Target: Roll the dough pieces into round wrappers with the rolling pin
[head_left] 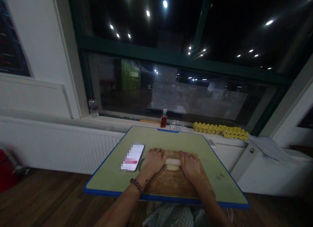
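Note:
A pale rolling pin (172,161) lies crosswise on a wooden cutting board (172,187). Just below it a small cream-coloured piece of dough (172,168) shows, seemingly partly under the pin. My left hand (156,160) is closed over the pin's left end, and a beaded bracelet circles that wrist. On the opposite end my right hand (189,164) presses with its fingers curled over. Both ends of the pin are hidden by my hands.
The board rests on a small green table (117,184) with a blue edge. A lit phone (133,158) lies left of it. Along the windowsill stand a water bottle (93,107), a red sauce bottle (163,119) and yellow egg cartons (220,130). A white radiator (61,148) runs behind.

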{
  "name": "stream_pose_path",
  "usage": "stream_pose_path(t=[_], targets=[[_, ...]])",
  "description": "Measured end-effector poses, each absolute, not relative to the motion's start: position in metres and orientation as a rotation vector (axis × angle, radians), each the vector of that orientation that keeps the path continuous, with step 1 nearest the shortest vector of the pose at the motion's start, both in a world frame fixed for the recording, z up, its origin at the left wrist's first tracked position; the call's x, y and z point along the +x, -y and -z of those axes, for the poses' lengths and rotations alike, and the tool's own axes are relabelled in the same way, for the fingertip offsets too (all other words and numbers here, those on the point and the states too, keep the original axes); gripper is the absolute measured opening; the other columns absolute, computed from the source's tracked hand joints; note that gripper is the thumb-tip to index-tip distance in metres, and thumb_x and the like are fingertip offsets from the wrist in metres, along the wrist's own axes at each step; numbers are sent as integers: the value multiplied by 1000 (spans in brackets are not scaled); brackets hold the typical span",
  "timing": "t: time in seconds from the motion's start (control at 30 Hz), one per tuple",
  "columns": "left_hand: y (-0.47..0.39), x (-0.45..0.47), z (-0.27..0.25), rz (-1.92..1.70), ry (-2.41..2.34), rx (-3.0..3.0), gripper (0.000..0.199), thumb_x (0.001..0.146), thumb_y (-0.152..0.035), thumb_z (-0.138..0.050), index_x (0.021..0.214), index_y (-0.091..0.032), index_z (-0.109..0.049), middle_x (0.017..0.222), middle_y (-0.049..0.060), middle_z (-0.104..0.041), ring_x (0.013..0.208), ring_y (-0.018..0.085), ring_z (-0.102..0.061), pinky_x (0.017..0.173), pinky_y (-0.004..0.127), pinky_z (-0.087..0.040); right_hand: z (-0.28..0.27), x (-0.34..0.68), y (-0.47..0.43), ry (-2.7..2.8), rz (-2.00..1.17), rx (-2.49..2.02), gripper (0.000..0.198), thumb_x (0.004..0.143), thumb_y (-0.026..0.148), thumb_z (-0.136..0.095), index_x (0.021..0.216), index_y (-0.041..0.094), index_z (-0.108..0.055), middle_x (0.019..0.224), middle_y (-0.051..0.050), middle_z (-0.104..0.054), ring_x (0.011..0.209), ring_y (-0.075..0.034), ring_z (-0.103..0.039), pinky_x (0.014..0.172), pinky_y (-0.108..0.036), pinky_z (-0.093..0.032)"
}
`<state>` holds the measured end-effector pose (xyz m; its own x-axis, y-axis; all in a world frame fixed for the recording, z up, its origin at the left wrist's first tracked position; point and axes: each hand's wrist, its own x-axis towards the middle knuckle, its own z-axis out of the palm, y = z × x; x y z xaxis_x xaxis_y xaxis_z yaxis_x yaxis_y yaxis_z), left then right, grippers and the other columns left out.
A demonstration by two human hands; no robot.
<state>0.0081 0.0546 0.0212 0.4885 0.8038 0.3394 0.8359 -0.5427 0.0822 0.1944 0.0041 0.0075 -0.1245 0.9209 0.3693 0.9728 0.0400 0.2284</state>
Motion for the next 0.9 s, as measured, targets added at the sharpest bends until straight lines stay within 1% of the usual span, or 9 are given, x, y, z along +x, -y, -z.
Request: stream_pose_path(t=[0.07,0.13,0.27,0.37,0.5,0.63,0.77,0.83,0.9], targets=[[-54,8,-19,546,1453,-2625,35,93,-25,-39,106,-13,-69,111,14,-70,105,27,-62,93,40,-43,-2,196,-3,2151,658,-1956,41,92,6,-33,125,8,-57,115,-20,-67,102,-25,-65,88,-40,-51],[-53,7,-17,574,1459,-2637,36,93,-25,-39,108,-12,-68,115,13,-69,108,26,-61,94,40,-43,3,197,-2,2135,662,-1946,42,92,6,-34,128,9,-56,120,-19,-65,104,-25,-64,89,-39,-51],[-51,6,-13,624,1466,-2662,37,93,-26,-39,114,-13,-67,120,12,-67,112,25,-60,97,39,-43,8,200,3,2073,615,-1922,43,91,6,-34,128,11,-56,123,-17,-64,104,-21,-64,88,-35,-51],[-48,3,-12,634,1454,-2672,38,94,-25,-38,117,-13,-65,121,11,-67,112,24,-60,98,39,-42,10,202,8,2068,605,-1830,43,92,9,-34,129,12,-56,127,-16,-62,109,-21,-62,91,-34,-51],[-41,0,-11,627,1437,-2690,38,94,-25,-37,120,-15,-64,124,9,-65,114,24,-59,99,41,-41,12,203,14,2044,551,-1747,43,92,13,-37,130,14,-56,126,-17,-62,114,-23,-60,96,-38,-49],[-35,-2,-10,642,1420,-2676,39,95,-28,-38,123,-15,-62,128,9,-63,119,25,-55,104,43,-36,9,202,24,2043,429,-1736,44,92,14,-36,132,15,-55,128,-16,-61,114,-23,-60,96,-38,-49],[-37,-1,-11,656,1384,-2667,37,93,-27,-40,120,-15,-64,125,9,-65,118,25,-55,104,42,-35,-3,200,28,2119,413,-1765,45,92,13,-33,131,15,-56,128,-15,-61,112,-23,-61,96,-38,-48],[-43,1,-11,657,1370,-2653,36,93,-27,-40,115,-16,-66,120,9,-67,115,24,-56,103,42,-35,-9,200,20,2188,410,-1858,43,92,12,-33,126,13,-59,123,-16,-64,109,-24,-63,96,-38,-47],[-51,5,-11,638,1387,-2630,35,94,-28,-39,111,-17,-68,117,9,-68,112,25,-58,103,45,-34,-11,202,7,2251,405,-1959,39,92,11,-35,119,13,-63,114,-16,-68,104,-24,-65,94,-38,-46]])
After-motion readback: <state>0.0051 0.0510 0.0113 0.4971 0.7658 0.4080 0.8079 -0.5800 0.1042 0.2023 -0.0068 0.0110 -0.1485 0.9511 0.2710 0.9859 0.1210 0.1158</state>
